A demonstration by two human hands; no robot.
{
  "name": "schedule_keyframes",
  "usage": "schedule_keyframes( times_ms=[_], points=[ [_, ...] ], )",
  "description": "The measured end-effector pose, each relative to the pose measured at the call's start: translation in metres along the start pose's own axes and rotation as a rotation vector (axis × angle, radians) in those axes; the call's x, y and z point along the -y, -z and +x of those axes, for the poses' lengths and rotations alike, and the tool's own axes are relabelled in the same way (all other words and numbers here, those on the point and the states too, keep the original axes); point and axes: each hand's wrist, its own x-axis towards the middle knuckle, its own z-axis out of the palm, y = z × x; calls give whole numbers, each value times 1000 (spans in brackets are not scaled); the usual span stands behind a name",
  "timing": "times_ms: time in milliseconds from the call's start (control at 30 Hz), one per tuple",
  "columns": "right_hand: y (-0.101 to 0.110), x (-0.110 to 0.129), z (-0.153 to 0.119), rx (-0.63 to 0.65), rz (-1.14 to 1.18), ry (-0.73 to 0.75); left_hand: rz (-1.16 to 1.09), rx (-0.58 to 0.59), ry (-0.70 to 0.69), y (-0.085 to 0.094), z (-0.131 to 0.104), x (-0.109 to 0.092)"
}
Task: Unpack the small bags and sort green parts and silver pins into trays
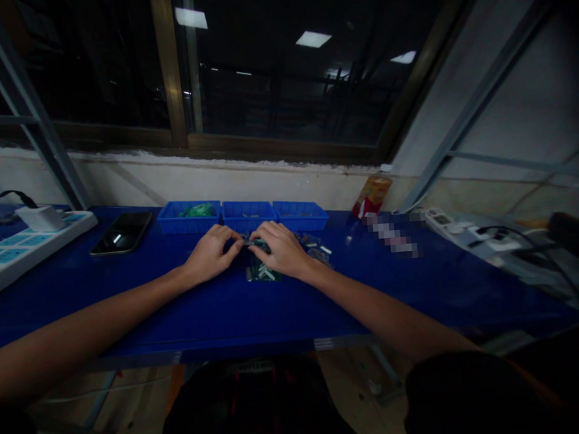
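Head view: two bare hands meet over the middle of the blue surface (187,322), fingers curled and little gap between the fingertips. Left hand (213,255) pinches one small part (246,240) between thumb and forefinger; right hand (281,250) bends its thumb and fingers toward that same part, though whether it also grips cannot be told. Just below the right hand lies one green bag (265,272) with several pale pieces on or in it, too small to count surely. One silvery piece (248,274) sits at its left edge. Beyond the right hand are clear packets (317,253), their number unclear. Behind the hands stand three blue bins (299,217) in one row; the leftmost contains one green bundle (199,211). Farther left are one phone (122,233) and one white power strip (15,257) carrying one white plug (42,218). Farther right stands one red-and-orange packet (374,195), near one blurred, pixelated patch, with a dim tangle of cables (501,232) past it.
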Motion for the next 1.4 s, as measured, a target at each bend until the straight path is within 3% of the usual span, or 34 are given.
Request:
schedule_keyframes(
  times_ms=[533,1400],
  points=[
    [-1,-2,0,-23,59,-24,19,-59,-85,-1,-2,2],
    [-3,-4,-1,-67,63,34,29,-88,-84,-1,-1,5]
  ],
)
